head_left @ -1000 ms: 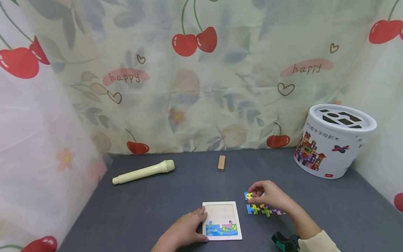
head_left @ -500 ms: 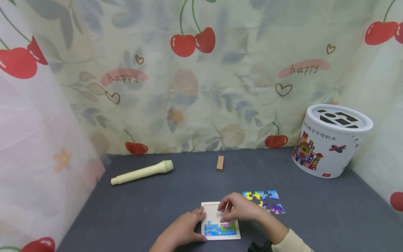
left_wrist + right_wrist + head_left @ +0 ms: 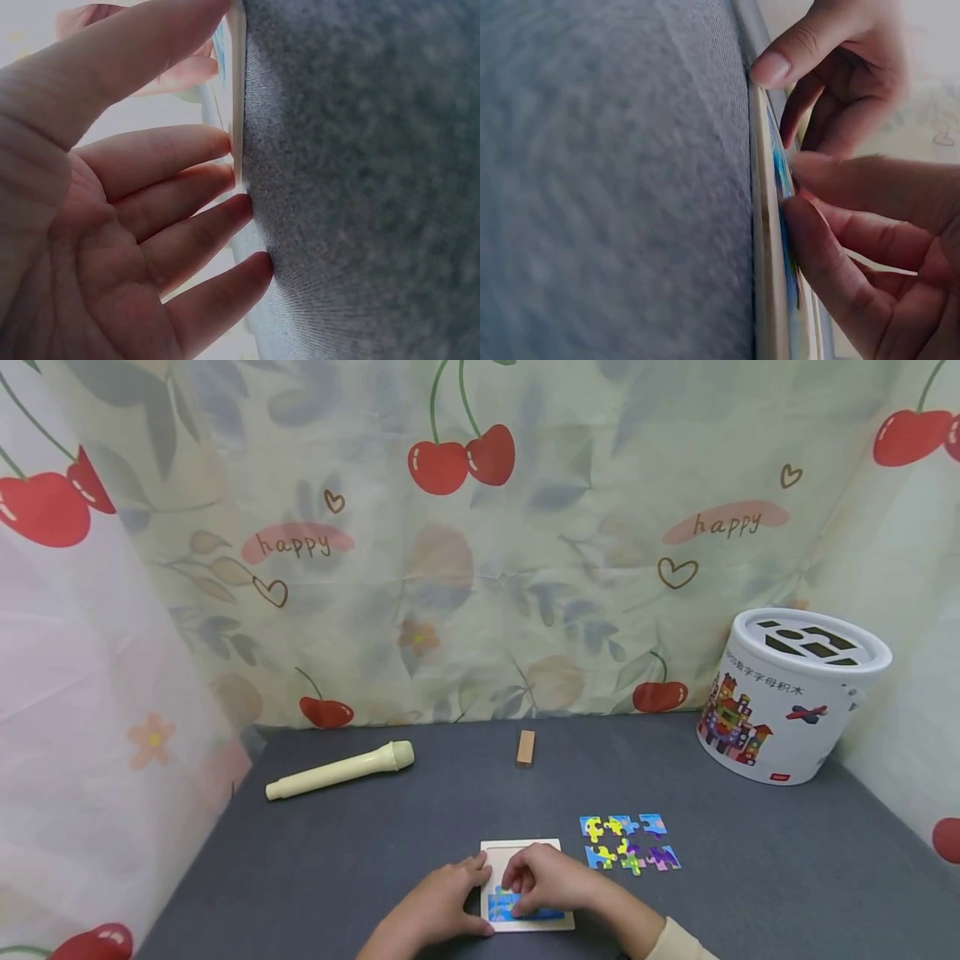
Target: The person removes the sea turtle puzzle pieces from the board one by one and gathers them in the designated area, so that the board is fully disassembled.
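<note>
A square wooden jigsaw tray (image 3: 499,865) lies on the table with blue jigsaw pieces (image 3: 498,907) along its near side. My left hand (image 3: 438,900) rests at the tray's left edge, its fingers and thumb spread; the left wrist view has the thumb and fingertips against the pale wooden rim (image 3: 237,97). Over the near half of the tray is my right hand (image 3: 558,881), fingers bent downward. Its thumb and index fingertips touch the seated blue pieces (image 3: 789,262) in the right wrist view, a small gap between them. Part of the picture is hidden beneath this hand.
Several loose jigsaw pieces (image 3: 651,824) lie in rows right of the tray. Farther back are a small wooden block (image 3: 527,748) and a cream microphone-shaped stick (image 3: 341,772). A white bucket (image 3: 787,710) with a cut-out lid stands at the back right, before a cherry-print curtain (image 3: 480,610).
My right hand has moved left from the loose pieces to above the tray, then down onto its near side. The loose pieces are uncovered. My left hand has stayed at the tray's edge.
</note>
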Motion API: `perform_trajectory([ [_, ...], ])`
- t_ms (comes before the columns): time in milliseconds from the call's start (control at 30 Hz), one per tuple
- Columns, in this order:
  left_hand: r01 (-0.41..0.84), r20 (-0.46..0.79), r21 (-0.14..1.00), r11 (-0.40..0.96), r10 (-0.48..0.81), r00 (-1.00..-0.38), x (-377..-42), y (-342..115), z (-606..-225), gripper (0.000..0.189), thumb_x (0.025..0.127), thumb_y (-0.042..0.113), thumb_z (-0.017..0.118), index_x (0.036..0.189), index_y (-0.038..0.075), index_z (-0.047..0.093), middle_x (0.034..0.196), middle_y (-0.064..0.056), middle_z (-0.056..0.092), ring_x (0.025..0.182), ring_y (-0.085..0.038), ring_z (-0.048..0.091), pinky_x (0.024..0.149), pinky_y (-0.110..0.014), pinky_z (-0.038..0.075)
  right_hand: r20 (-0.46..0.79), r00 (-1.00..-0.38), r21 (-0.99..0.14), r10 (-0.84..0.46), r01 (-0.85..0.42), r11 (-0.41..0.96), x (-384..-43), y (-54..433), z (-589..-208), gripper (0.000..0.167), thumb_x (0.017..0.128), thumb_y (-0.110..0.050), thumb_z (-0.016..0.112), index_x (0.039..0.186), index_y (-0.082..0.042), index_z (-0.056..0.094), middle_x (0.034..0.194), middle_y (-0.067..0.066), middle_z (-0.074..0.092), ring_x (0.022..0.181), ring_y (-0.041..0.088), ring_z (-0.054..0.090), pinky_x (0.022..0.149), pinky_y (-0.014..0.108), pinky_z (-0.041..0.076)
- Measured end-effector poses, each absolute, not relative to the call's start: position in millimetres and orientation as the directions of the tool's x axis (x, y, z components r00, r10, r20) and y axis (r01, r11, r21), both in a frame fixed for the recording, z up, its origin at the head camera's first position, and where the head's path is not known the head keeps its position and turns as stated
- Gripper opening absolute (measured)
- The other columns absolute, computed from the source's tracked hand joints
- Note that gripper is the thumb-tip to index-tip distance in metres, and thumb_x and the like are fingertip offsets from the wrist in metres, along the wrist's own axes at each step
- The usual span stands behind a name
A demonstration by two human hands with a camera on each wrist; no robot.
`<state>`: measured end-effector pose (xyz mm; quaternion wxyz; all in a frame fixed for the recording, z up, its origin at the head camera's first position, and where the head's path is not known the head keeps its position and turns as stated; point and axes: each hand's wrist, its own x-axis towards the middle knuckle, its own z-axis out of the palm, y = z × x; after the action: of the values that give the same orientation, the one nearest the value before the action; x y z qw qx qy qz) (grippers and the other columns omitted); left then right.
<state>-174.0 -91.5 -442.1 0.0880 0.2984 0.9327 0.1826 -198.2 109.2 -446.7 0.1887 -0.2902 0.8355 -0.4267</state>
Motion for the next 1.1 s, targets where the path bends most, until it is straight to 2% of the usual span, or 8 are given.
perform_trajectory([
  [333, 0.498, -0.094, 0.397, 0.771, 0.573, -0.814, -174.5, -90.1, -440.5, 0.067, 0.071, 0.037, 0.078, 0.127, 0.006, 0.058, 0.139, -0.015, 0.048, 0.122, -0.031, 0.052, 0.096, -0.040, 0.045, -0.052, -0.782, -0.840, -0.622, -0.303, 0.451, -197.7, 107.8, -450.5, 0.022, 0.068, 0.002, 0.076, 0.087, 0.004, 0.065, 0.067, 0.003, 0.058, 0.058, 0.001, 0.048, 0.054, 0.016, 0.043],
  [567, 0.502, -0.082, 0.392, 0.771, 0.573, -0.815, -173.8, -89.5, -441.0, 0.067, 0.070, 0.036, 0.079, 0.127, 0.006, 0.058, 0.139, -0.016, 0.049, 0.122, -0.031, 0.052, 0.096, -0.040, 0.045, -0.058, -0.770, -0.837, -0.636, -0.310, 0.451, -198.7, 108.7, -451.9, 0.017, 0.071, 0.000, 0.075, 0.086, 0.002, 0.067, 0.066, -0.003, 0.057, 0.059, 0.000, 0.048, 0.055, 0.014, 0.041],
  [767, 0.504, -0.080, 0.396, 0.768, 0.575, -0.814, -174.1, -89.4, -442.2, 0.067, 0.070, 0.036, 0.079, 0.126, 0.006, 0.058, 0.139, -0.016, 0.048, 0.122, -0.032, 0.052, 0.096, -0.040, 0.045, -0.102, -0.755, -0.847, -0.648, -0.276, 0.454, -198.3, 108.5, -450.8, 0.019, 0.074, -0.001, 0.073, 0.092, 0.003, 0.067, 0.070, -0.002, 0.057, 0.062, 0.001, 0.048, 0.057, 0.014, 0.041],
  [1100, 0.495, -0.090, 0.415, 0.764, 0.576, -0.813, -173.3, -89.1, -440.3, 0.067, 0.071, 0.034, 0.079, 0.127, 0.006, 0.058, 0.140, -0.016, 0.048, 0.124, -0.031, 0.050, 0.098, -0.040, 0.044, -0.112, -0.774, -0.843, -0.623, -0.257, 0.472, -197.2, 106.8, -452.1, 0.022, 0.074, -0.001, 0.073, 0.092, -0.003, 0.061, 0.080, 0.001, 0.056, 0.064, 0.004, 0.049, 0.057, 0.016, 0.042],
])
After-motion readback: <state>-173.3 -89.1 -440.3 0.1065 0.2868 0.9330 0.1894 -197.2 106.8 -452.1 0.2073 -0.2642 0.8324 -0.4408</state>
